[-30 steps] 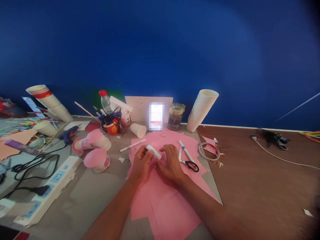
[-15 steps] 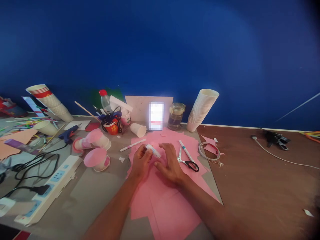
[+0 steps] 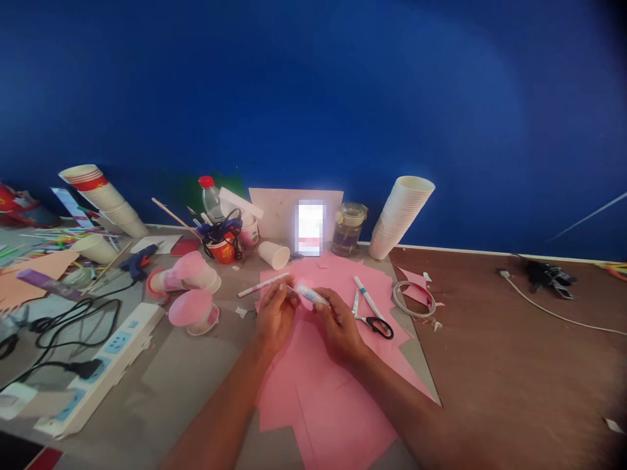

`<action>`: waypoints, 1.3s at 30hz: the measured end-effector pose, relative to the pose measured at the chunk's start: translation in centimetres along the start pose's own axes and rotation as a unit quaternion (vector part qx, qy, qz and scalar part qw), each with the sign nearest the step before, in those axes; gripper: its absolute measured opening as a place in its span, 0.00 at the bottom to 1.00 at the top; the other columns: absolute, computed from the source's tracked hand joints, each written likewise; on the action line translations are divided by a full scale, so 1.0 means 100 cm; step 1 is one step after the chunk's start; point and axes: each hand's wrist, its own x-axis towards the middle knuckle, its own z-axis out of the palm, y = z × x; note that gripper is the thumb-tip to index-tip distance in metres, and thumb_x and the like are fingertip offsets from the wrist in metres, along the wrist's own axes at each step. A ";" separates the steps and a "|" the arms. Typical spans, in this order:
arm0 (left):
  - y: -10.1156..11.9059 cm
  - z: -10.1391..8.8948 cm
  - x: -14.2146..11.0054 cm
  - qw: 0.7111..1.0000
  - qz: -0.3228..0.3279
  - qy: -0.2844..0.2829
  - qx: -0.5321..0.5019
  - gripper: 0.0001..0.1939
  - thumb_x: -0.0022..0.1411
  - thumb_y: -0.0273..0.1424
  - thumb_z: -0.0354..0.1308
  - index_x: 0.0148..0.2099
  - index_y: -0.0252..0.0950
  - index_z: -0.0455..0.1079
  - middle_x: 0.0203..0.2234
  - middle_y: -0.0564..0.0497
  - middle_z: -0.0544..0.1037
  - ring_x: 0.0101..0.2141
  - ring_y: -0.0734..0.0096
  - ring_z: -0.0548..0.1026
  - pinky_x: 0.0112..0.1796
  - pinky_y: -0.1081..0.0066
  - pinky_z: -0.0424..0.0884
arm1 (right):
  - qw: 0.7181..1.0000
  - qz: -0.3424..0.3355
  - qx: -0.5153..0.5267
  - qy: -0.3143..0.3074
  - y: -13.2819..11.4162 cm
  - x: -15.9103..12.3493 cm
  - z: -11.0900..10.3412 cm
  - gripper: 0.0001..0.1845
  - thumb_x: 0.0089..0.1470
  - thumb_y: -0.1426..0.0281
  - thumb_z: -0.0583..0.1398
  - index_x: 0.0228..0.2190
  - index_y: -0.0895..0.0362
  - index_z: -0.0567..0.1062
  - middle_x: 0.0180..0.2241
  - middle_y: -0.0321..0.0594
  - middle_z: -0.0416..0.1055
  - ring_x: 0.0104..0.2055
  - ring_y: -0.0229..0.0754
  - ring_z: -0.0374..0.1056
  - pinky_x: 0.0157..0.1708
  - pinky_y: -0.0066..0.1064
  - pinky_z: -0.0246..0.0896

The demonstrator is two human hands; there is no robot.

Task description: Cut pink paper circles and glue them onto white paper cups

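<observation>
A small white tube with bluish print is gripped between the thumb and fingers of my right hand. It tilts up toward the left, above the pink paper sheets. My left hand is closed beside the tube's left end, fingers curled; what they pinch, if anything, is hidden. To the right of my right hand lie scissors with black handles and a white marker with a blue band. Another white marker rests just beyond my left hand.
Behind stand a glowing phone, a lidded jar and stacked paper cups. Pink-covered cups, a glue gun and a power strip lie left. A tape roll sits at right.
The tube has passed from my left hand into my right hand, which was open beside it. My left fingers have come off the tube's body and now curl at its left end.
</observation>
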 end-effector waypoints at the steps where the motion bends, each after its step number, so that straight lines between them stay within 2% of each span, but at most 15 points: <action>1: 0.001 0.000 0.000 1.000 -0.004 0.005 -0.017 0.10 0.52 0.29 0.61 0.39 0.33 0.73 0.28 0.52 0.73 0.26 0.80 0.68 0.30 0.77 0.65 | 1.000 0.001 0.006 -0.001 0.000 0.000 0.000 0.13 0.59 0.66 0.51 0.43 0.56 0.69 0.36 0.41 0.68 0.37 0.41 0.64 0.38 0.33 0.61; 3: 0.001 0.002 0.001 0.999 -0.012 0.010 -0.037 0.12 0.51 0.26 0.60 0.41 0.32 0.74 0.31 0.50 0.75 0.29 0.78 0.70 0.32 0.76 0.67 | 1.000 0.007 0.022 -0.002 0.000 0.000 0.001 0.13 0.60 0.65 0.50 0.43 0.55 0.69 0.34 0.39 0.67 0.35 0.40 0.64 0.37 0.32 0.61; 7: 0.001 0.003 -0.001 1.000 -0.009 0.004 -0.025 0.14 0.50 0.23 0.60 0.42 0.33 0.74 0.33 0.50 0.77 0.33 0.75 0.72 0.38 0.74 0.67 | 0.999 0.024 0.039 -0.012 0.000 0.001 0.001 0.13 0.60 0.65 0.50 0.44 0.54 0.68 0.32 0.38 0.66 0.34 0.39 0.63 0.37 0.32 0.61; 14: 0.001 0.001 -0.002 0.999 -0.007 -0.020 -0.033 0.14 0.50 0.28 0.64 0.42 0.37 0.73 0.36 0.50 0.78 0.41 0.68 0.74 0.47 0.65 0.65 | 0.998 0.031 0.042 -0.021 0.001 0.001 0.001 0.13 0.61 0.66 0.49 0.45 0.55 0.68 0.35 0.39 0.67 0.35 0.38 0.64 0.37 0.31 0.62; 20: 0.001 -0.002 -0.001 0.999 -0.010 -0.032 -0.038 0.12 0.50 0.28 0.65 0.39 0.39 0.73 0.38 0.52 0.78 0.42 0.68 0.75 0.48 0.65 0.65 | 0.998 0.041 0.037 -0.014 0.002 0.001 0.001 0.14 0.61 0.66 0.49 0.45 0.54 0.68 0.34 0.39 0.67 0.34 0.39 0.64 0.35 0.31 0.64; 25: 0.002 -0.004 0.001 0.998 -0.006 -0.024 -0.055 0.12 0.50 0.28 0.65 0.39 0.40 0.72 0.38 0.53 0.79 0.42 0.68 0.75 0.46 0.66 0.67 | 1.000 0.001 0.004 -0.024 0.003 0.002 0.000 0.14 0.61 0.67 0.49 0.45 0.55 0.68 0.35 0.40 0.68 0.35 0.40 0.64 0.37 0.33 0.63; 33: 0.002 -0.002 -0.002 0.998 -0.011 -0.045 -0.050 0.11 0.50 0.29 0.65 0.38 0.38 0.72 0.37 0.52 0.79 0.39 0.69 0.76 0.43 0.68 0.69 | 0.997 -0.047 -0.053 -0.026 0.003 -0.001 0.001 0.14 0.60 0.69 0.50 0.46 0.55 0.68 0.38 0.43 0.70 0.39 0.43 0.66 0.40 0.37 0.62; 39: 0.000 0.002 -0.005 0.998 -0.020 -0.044 -0.039 0.09 0.53 0.29 0.63 0.38 0.38 0.71 0.39 0.52 0.79 0.39 0.69 0.76 0.45 0.65 0.68 | 0.992 -0.063 -0.110 0.015 0.005 -0.002 0.002 0.14 0.60 0.69 0.49 0.46 0.54 0.68 0.39 0.43 0.70 0.41 0.44 0.65 0.43 0.39 0.62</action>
